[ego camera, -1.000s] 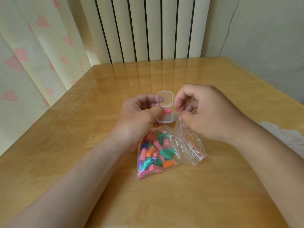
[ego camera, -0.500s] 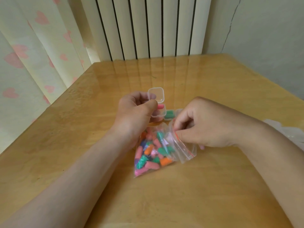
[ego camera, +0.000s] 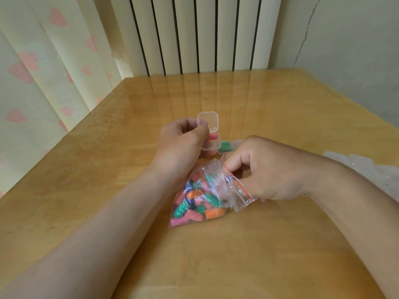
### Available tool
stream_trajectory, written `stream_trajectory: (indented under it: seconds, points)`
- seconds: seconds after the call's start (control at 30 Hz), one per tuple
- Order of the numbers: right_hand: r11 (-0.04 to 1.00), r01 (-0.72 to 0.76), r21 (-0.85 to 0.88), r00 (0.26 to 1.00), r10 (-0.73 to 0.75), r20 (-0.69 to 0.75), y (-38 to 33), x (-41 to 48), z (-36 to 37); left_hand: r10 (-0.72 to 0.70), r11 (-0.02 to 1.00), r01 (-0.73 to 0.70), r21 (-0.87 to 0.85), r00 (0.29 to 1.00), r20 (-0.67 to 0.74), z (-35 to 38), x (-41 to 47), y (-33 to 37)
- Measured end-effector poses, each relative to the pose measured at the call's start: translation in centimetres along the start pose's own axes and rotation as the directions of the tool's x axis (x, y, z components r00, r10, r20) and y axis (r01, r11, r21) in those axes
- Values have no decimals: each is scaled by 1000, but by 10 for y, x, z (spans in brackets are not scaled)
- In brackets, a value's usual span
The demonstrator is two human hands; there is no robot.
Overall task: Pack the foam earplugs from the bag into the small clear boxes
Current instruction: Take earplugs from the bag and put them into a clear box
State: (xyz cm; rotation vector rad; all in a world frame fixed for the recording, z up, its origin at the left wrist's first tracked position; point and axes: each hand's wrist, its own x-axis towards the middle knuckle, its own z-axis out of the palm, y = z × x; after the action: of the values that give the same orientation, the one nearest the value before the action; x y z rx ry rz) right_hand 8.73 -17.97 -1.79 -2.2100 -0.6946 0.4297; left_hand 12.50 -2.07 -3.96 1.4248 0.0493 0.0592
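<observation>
Now: box in my left grip, bag mouth in my right.
My left grip [ego camera: 181, 143] is curled round the small clear box [ego camera: 212, 146], its lid [ego camera: 208, 121] standing open and a pink earplug [ego camera: 213, 137] showing at the rim. My right grip [ego camera: 269, 169] curls its fingers on the open mouth of the bag [ego camera: 237, 190], which lies on the table [ego camera: 259, 104] between my wrists, holding mixed-colour earplugs [ego camera: 194, 203]. A green earplug [ego camera: 225, 146] lies just right of the box.

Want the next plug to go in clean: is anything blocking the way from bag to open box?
Nothing visible does. The box, held by the left hand, has its lid up just beyond the bag, whose mouth the right hand grips.
</observation>
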Motion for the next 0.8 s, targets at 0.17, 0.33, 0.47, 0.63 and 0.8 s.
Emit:
stream_trajectory:
  seconds: [0.17, 0.33, 0.47, 0.63, 0.8]
  points:
    - [997, 76, 16, 996, -76, 51, -1, 3, 6, 14, 998, -14, 60, 1000, 3, 0, -1, -1]
    - [989, 88, 119, 992, -97, 77, 2, 4, 7, 15, 997, -15, 78, 1000, 2, 1, -1, 0]
    - [986, 112, 120, 990, -122, 74, 0, 3, 8, 9, 998, -9, 56, 1000, 6, 3, -2, 2]
    - [981, 173, 87, 976, -183, 118, -5, 2, 13, -1, 1000, 1, 28, 1000, 5, 6, -2, -1]
    - [983, 182, 13, 975, -183, 127, -8, 6, 24, -20, 1000, 20, 23, 1000, -4, 6, -1, -3]
